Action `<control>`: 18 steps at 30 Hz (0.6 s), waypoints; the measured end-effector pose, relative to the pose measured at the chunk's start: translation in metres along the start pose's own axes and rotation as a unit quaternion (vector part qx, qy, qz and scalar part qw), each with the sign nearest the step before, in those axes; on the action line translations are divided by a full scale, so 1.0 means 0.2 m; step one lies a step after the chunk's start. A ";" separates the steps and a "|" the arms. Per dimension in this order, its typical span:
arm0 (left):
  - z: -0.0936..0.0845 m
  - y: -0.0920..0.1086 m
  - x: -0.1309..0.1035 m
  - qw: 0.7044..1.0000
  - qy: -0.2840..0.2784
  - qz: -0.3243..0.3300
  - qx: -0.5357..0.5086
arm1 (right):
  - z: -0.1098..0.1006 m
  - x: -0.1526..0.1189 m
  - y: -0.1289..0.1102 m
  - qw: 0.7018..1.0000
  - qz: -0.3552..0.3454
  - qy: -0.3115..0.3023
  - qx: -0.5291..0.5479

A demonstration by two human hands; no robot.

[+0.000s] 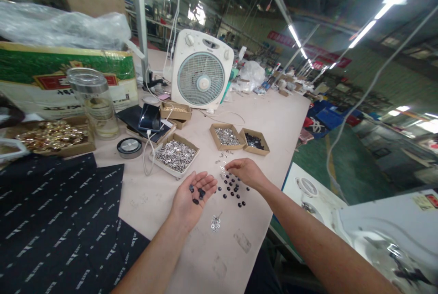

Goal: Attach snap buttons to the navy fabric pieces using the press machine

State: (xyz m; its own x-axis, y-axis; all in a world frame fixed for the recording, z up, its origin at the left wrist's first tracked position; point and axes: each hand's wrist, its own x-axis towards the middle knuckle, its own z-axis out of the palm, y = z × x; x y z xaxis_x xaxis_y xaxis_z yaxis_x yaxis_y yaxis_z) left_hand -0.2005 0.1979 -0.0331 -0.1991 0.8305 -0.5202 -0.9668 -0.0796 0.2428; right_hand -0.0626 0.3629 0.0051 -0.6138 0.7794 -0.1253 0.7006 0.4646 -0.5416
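Observation:
My left hand [190, 200] is palm up above the table, fingers slightly cupped, with several black snap buttons [201, 193] lying in it. Over the table to its right, my right hand [247, 171] points its bent thumb and fingertips down at small silver snap parts [222, 169]. Whether anything is between those fingertips is too small to tell. Below and beside that hand lie scattered black snap caps [232, 189], rounded and glossy. A small cluster of silver ring-shaped snap parts [215, 223] lies nearer to me, right of my left wrist.
Cardboard trays hold silver snap parts [175, 155], more silver pieces [226, 136] and black pieces [255, 142]. A box fan [201, 70] stands behind. At left are printed black fabric [58, 221], a glass jar [101, 107] and a cabled phone [149, 117]. A white machine [393, 230] stands right.

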 end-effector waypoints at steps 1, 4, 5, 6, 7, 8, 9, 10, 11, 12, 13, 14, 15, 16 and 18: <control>0.00 0.00 0.00 1.000 -0.001 0.000 0.000 | 0.01 0.00 0.00 1.000 -0.007 0.002 -0.011; -0.01 0.00 0.01 1.000 -0.005 0.000 -0.001 | 0.03 0.01 0.02 1.000 -0.019 0.007 -0.024; -0.01 0.00 0.01 1.000 -0.006 0.000 -0.001 | 0.04 0.01 0.02 0.999 -0.021 0.005 -0.025; -0.01 0.00 0.01 1.000 -0.006 0.000 -0.002 | 0.04 0.02 0.03 0.999 -0.023 0.001 -0.026; -0.01 0.00 0.01 1.000 -0.006 0.000 -0.002 | 0.05 0.02 0.04 0.999 -0.023 -0.004 -0.029; 0.00 0.00 0.00 1.000 -0.006 0.000 -0.002 | 0.05 0.02 0.04 0.999 -0.023 -0.012 -0.032; 0.00 0.00 0.00 1.000 -0.005 0.002 -0.002 | 0.06 0.03 0.04 0.999 -0.023 -0.019 -0.037; 0.00 0.00 0.00 1.000 -0.004 0.003 -0.001 | 0.06 0.03 0.05 0.998 -0.024 -0.024 -0.044; 0.00 0.00 0.00 1.000 -0.004 0.003 -0.001 | 0.06 0.03 0.04 0.998 -0.027 -0.029 -0.053; 0.01 0.00 0.00 1.000 -0.003 0.003 0.000 | 0.07 0.03 0.04 0.997 -0.029 -0.032 -0.062; 0.01 0.00 0.00 1.000 -0.002 0.002 0.000 | 0.07 0.03 0.04 0.997 -0.030 -0.034 -0.070; 0.01 0.00 0.00 1.000 -0.002 0.002 0.000 | 0.07 0.03 0.03 0.996 -0.029 -0.035 -0.079; 0.01 0.00 0.00 1.000 -0.002 0.003 -0.001 | 0.07 0.03 0.03 0.995 -0.027 -0.034 -0.088; 0.01 0.00 0.00 1.000 -0.002 0.003 0.000 | 0.07 0.03 0.02 0.995 -0.025 -0.034 -0.096; 0.00 0.00 0.00 1.000 -0.004 0.004 0.001 | 0.08 0.03 0.01 0.994 -0.021 -0.033 -0.106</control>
State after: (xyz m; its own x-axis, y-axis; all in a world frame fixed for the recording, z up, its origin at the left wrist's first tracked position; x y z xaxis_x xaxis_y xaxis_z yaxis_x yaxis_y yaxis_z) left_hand -0.1995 0.1976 -0.0335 -0.2052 0.8342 -0.5119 -0.9648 -0.0845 0.2491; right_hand -0.0699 0.3619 -0.0097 -0.6613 0.7318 -0.1648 0.7308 0.5789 -0.3617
